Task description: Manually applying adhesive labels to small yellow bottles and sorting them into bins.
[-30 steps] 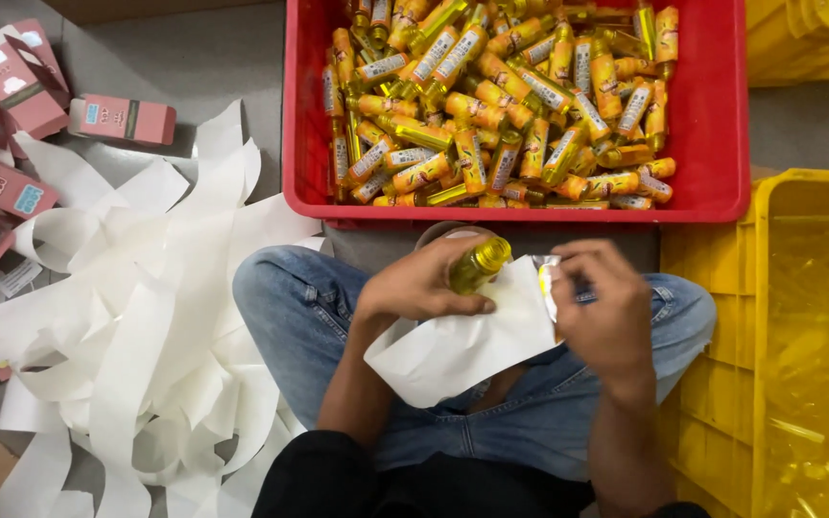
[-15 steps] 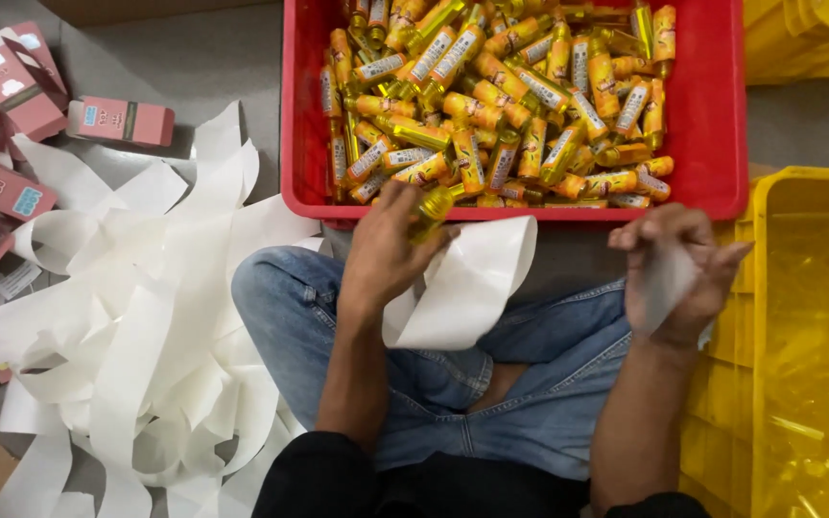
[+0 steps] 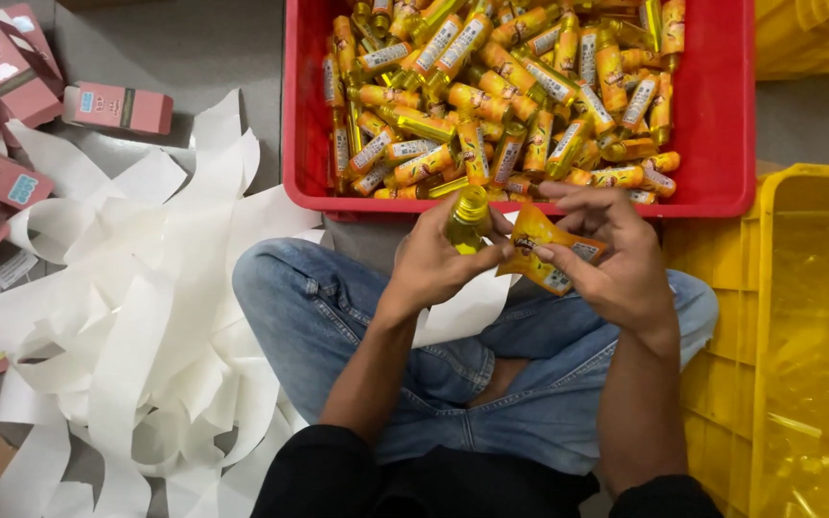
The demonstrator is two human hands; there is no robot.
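My left hand [image 3: 441, 257] grips a small yellow bottle [image 3: 467, 217] with a ribbed cap, held upright over my lap. An orange sticker label [image 3: 551, 251] is pinched between the fingers of my right hand [image 3: 608, 251], its left edge touching the bottle's side. Both hands sit just in front of the red crate [image 3: 731, 144], which is heaped with several labelled yellow-orange bottles [image 3: 491, 96]. I sit cross-legged in blue jeans, with a white backing strip under my hands.
A heap of white backing-paper strips [image 3: 136, 326] covers the floor at left. Several pink cartons [image 3: 117, 107] lie at the upper left. A yellow crate [image 3: 808, 345] stands at right, another yellow crate [image 3: 817, 34] behind it.
My left hand has brought a bare bottle back from the red crate to my lap. My right hand has come in from the right and now holds an orange label against it.
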